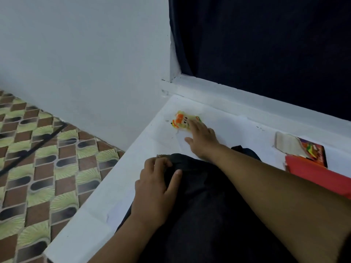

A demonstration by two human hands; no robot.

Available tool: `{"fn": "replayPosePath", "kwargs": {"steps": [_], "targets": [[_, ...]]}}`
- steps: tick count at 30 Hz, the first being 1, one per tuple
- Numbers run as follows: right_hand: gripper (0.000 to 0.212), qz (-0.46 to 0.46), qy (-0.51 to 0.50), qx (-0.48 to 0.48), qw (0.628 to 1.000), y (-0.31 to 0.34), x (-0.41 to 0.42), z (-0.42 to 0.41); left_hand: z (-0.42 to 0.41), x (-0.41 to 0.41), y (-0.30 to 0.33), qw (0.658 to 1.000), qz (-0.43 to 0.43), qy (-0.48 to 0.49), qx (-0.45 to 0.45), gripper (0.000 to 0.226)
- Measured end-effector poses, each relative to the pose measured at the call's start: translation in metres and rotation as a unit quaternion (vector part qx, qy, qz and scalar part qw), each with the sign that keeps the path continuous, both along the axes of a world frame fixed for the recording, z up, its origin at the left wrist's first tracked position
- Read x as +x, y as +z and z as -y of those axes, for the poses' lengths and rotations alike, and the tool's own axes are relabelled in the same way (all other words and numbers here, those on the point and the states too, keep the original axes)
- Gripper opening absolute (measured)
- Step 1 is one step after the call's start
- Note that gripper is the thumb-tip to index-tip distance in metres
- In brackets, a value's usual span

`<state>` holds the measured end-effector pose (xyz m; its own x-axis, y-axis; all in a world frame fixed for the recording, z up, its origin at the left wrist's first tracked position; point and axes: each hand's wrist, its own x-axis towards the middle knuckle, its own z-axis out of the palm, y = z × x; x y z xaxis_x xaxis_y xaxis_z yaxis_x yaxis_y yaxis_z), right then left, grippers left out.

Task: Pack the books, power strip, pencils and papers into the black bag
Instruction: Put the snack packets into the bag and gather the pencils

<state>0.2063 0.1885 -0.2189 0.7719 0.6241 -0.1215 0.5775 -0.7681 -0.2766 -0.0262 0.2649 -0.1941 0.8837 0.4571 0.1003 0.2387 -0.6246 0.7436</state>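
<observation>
The black bag (205, 205) lies low in the middle of the frame on a white table (91, 221). The left hand (155, 188) grips its top edge. The right hand (202, 140), fingers straight, touches a yellow and orange packet (183, 121) above it. A red book (311, 168) lies at right.

Dim, flat and bluish throughout, with no clear light source and only faint, soft shadows. No glare anywhere. Soft all over, smeared most on the reaching right hand (202, 138) and the yellow-orange packet (183, 121). Wide-angle bending along the patterned floor (38, 158) at left. Black bag (199, 215) nearly detailless.
</observation>
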Motion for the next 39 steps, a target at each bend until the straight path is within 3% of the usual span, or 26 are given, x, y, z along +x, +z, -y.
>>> {"fn": "replayPosePath", "kwargs": {"steps": [5,10,13,15,18,21,23,24,27,31,39], "targets": [[0.064,0.141,-0.038,0.017,0.989,-0.017,-0.003,0.009,0.0,0.002,-0.001,1.0,-0.009,-0.003,0.007,0.032],[0.032,0.207,-0.022,0.045,0.977,-0.02,-0.002,0.012,0.0,0.004,-0.004,1.0,-0.001,-0.009,0.013,0.028],[0.026,0.127,-0.046,0.168,0.977,-0.014,-0.005,0.017,-0.002,0.004,-0.005,1.0,0.003,-0.019,0.01,0.028],[0.025,0.031,-0.11,0.288,0.951,0.008,-0.013,0.021,-0.003,0.004,-0.005,1.0,0.006,-0.023,0.01,0.027],[0.025,-0.051,-0.206,0.382,0.899,0.056,-0.026,0.033,-0.003,0.002,-0.004,1.0,0.007,-0.019,0.002,0.026],[0.023,-0.169,-0.266,0.508,0.801,0.098,-0.047,0.055,-0.002,0.001,-0.002,1.0,0.007,-0.013,-0.005,0.024],[0.034,-0.271,-0.263,0.57,0.729,0.119,-0.07,0.077,-0.001,0.001,0.0,1.0,0.007,-0.01,-0.007,0.02],[0.04,-0.307,-0.251,0.581,0.711,0.126,-0.082,0.09,-0.001,0.001,0.0,1.0,0.006,-0.009,-0.006,0.018],[0.035,-0.34,-0.234,0.584,0.699,0.142,-0.123,0.129,0.001,0.0,0.003,1.0,0.006,0.0,-0.001,0.016],[0.019,-0.286,-0.253,0.587,0.714,0.142,-0.172,0.178,0.006,0.0,0.008,1.0,0.008,0.014,0.025,0.018],[0.016,-0.24,-0.323,0.591,0.699,0.125,-0.234,0.262,0.044,-0.014,0.029,0.994,-0.053,0.05,0.083,0.031]]}}
